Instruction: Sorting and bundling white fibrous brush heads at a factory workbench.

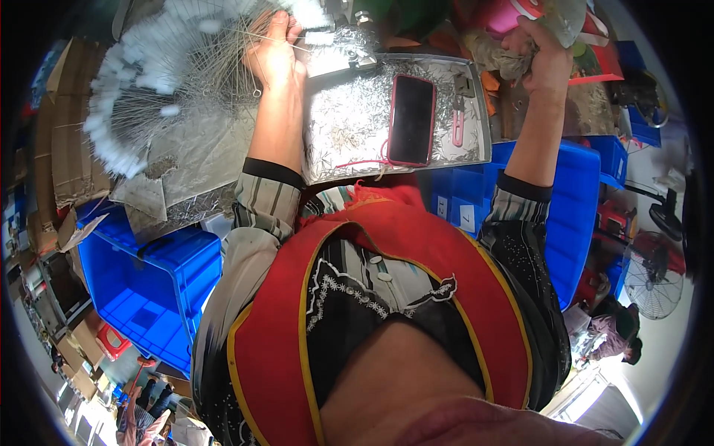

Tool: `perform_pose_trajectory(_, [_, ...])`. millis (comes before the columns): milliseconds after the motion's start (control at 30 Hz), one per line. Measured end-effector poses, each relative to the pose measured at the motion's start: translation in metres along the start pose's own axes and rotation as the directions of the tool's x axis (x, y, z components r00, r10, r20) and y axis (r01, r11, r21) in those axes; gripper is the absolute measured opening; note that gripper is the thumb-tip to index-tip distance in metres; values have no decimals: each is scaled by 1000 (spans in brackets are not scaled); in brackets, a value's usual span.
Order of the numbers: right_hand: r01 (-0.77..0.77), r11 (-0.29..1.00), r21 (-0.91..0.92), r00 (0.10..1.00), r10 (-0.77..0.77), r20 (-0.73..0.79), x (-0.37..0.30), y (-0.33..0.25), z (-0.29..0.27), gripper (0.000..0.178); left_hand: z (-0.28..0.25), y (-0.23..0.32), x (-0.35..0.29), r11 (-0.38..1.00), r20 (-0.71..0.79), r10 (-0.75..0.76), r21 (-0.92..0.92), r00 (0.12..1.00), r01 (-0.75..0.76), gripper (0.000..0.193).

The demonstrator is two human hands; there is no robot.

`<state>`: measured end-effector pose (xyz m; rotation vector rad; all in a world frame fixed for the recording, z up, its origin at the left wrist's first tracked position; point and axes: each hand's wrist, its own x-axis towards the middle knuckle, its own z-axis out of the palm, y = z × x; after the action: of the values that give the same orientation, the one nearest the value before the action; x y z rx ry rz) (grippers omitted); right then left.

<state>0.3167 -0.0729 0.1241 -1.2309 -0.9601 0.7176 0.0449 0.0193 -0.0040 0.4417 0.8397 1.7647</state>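
At the upper left, a wide fan of thin wire brushes point(134, 82) with white tufted ends and small wire loops lies on the table. My left hand point(277, 59) is at its right side, fingers closed together around some of the thin wires. Right of that hand stands a small, brightly lit metal fixture point(349, 53). My right hand point(549, 63) is at the upper right with its fingers curled in, against a crumpled greyish cloth-like thing point(509, 61). What lies inside those fingers is hidden.
Between my arms sits a shallow tray point(327, 119) strewn with fine metal clippings, holding a dark-screened phone point(412, 119) and a pink-edged object point(457, 126). Blue bins point(141, 279) stand below the table at both sides. Cardboard point(78, 134) is at left, a fan point(654, 275) at right.
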Motion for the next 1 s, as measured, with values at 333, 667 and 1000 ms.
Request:
perform_pose_trajectory(333, [69,998,7,996,-68,-62,-2,15,2,16,2,1,0,1000,7,16,8,1000,-16,16])
perform_pose_trajectory(667, [18,999,32,996,-15,-89,-6,8,6,15,-6,13,-3,959,72,-36,284,997,14,18])
perform_pose_trajectory(1000, [16,1000,-8,1000,-16,-27,-5,3,6,20,-2,10,0,999,-22,-39,-2,999,39,15])
